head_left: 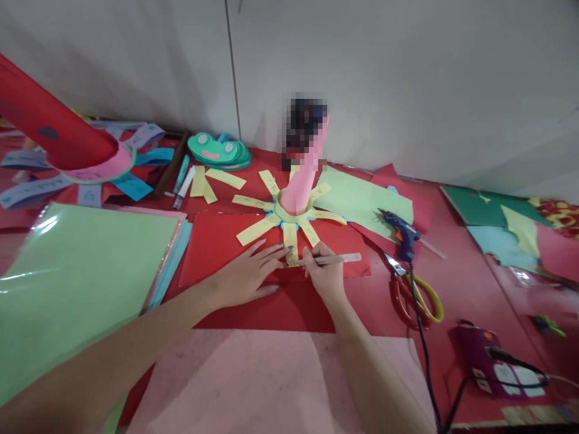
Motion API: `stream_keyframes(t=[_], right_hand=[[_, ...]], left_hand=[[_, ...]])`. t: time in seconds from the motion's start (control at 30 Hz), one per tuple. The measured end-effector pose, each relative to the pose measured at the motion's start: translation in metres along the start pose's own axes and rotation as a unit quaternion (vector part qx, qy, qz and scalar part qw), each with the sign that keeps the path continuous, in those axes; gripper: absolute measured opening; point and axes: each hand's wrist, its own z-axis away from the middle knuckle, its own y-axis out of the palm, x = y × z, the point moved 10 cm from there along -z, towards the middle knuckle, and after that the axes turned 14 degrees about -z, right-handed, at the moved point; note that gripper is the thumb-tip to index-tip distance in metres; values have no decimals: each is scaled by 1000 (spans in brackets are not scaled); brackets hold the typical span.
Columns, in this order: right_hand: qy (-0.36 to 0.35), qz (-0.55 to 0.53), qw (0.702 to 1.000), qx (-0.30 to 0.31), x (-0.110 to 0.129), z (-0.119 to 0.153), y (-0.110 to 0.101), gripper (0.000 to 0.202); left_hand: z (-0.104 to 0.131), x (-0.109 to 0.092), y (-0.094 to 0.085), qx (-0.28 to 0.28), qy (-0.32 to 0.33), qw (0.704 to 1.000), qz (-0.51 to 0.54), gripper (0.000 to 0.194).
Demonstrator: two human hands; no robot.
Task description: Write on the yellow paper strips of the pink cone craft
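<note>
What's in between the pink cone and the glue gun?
Yellow strips stick out beside the pink cone, then a light green sheet reaches the glue gun, in the head view.

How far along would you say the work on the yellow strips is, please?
Done: yellow strips fan out around the pink cone, several already marked. In hand: the right hand holds a pen to the near strip, the left hand touching it. Remaining, probably: finishing that strip; loose strips lie apart, though I cannot tell whether they are needed.
</note>
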Motion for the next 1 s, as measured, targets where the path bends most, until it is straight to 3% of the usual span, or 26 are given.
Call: stream_keyframes(t=[1.0], right_hand=[[-1,16,1000,1,0,-1,-2,35]], left_hand=[[0,-1,-1,-3,5,1000,5,35]])
